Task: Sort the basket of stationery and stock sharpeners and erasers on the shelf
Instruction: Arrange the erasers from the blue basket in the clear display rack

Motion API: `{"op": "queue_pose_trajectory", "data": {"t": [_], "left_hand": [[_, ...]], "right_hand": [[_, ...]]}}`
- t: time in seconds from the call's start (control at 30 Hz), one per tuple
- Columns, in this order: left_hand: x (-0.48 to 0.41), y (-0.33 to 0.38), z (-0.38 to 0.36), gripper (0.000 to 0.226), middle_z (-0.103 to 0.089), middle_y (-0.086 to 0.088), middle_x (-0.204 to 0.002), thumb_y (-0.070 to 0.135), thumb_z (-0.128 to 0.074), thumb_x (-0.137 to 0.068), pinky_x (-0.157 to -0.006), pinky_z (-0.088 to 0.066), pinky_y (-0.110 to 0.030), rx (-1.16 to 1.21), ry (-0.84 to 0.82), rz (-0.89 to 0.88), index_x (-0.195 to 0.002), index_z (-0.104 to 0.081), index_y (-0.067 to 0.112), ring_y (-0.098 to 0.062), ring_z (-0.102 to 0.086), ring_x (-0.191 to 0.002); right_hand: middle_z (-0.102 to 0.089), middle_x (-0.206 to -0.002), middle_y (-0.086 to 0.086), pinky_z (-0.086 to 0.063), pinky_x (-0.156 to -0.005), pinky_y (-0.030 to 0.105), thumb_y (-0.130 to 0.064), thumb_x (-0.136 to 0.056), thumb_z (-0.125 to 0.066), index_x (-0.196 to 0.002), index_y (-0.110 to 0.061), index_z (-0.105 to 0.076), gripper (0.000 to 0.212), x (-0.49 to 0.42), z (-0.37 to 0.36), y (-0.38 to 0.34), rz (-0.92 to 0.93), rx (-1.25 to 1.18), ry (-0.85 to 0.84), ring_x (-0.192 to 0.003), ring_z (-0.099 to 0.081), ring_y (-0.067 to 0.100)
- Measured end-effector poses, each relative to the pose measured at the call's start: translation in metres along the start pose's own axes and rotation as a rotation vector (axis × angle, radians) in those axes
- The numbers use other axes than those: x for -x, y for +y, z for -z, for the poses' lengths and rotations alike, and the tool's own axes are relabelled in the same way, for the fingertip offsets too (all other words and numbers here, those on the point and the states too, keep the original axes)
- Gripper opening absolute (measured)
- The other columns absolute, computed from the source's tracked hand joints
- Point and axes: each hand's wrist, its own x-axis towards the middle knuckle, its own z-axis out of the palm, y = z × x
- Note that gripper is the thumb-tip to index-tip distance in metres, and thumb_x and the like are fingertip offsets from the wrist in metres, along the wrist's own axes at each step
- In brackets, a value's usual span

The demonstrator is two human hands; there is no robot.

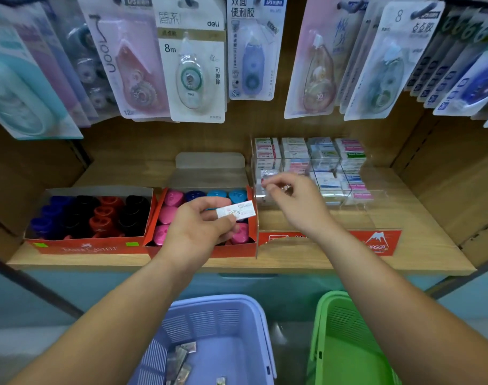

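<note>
My left hand (pixel 198 226) holds a white wrapped eraser (pixel 237 210) above the red box of pink and blue sharpeners (pixel 181 200). My right hand (pixel 295 201) reaches into the clear acrylic eraser display (pixel 376 207), fingertips pinched at its front left compartment; whether they grip an eraser there I cannot tell. Stacked erasers (pixel 323 162) fill the display's rows. A second red box (pixel 90 218) on the left holds blue, black and red sharpeners. Below, a purple basket (pixel 223 337) contains a few wrapped erasers (pixel 178 362).
A green basket (pixel 345 345) stands to the right of the purple one. Correction tape and glue tape packs (pixel 192 68) hang low over the back of the wooden shelf (pixel 431 245). Wooden side walls close the shelf left and right.
</note>
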Motion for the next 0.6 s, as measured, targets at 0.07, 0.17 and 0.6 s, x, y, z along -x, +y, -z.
{"op": "queue_pose_trajectory", "data": {"t": [0.07, 0.17, 0.6], "left_hand": [[0.002, 0.001, 0.001, 0.024, -0.076, -0.014, -0.09, -0.005, -0.063, -0.094, -0.069, -0.059, -0.019, 0.042, -0.013, -0.004, -0.116, -0.064, 0.006, -0.018, -0.075, -0.078], [0.005, 0.003, 0.0, 0.023, -0.077, -0.016, -0.093, -0.004, -0.06, -0.096, -0.07, -0.059, -0.019, 0.063, -0.041, -0.009, -0.117, -0.065, 0.005, -0.02, -0.076, -0.082], [0.01, 0.0, -0.012, 0.022, -0.076, -0.006, -0.092, 0.005, -0.076, -0.086, -0.072, -0.059, -0.022, -0.137, -0.066, -0.054, -0.107, -0.075, 0.012, -0.018, -0.074, -0.081]], "right_hand": [[-0.071, -0.098, -0.006, -0.05, -0.066, 0.024, -0.023, -0.1, -0.06, -0.114, -0.028, -0.069, 0.018, 0.021, -0.003, -0.01, -0.06, -0.263, -0.169, -0.079, -0.067, 0.009], [-0.071, -0.08, -0.006, -0.049, -0.054, 0.027, -0.016, -0.097, -0.065, -0.118, -0.022, -0.066, 0.022, 0.037, -0.011, -0.012, -0.092, -0.432, -0.21, -0.067, -0.068, 0.016], [-0.074, -0.085, 0.005, -0.056, -0.062, 0.029, -0.008, -0.095, -0.067, -0.101, -0.02, -0.072, 0.015, 0.054, 0.003, 0.0, -0.194, -0.568, -0.114, -0.073, -0.07, 0.018]]}}
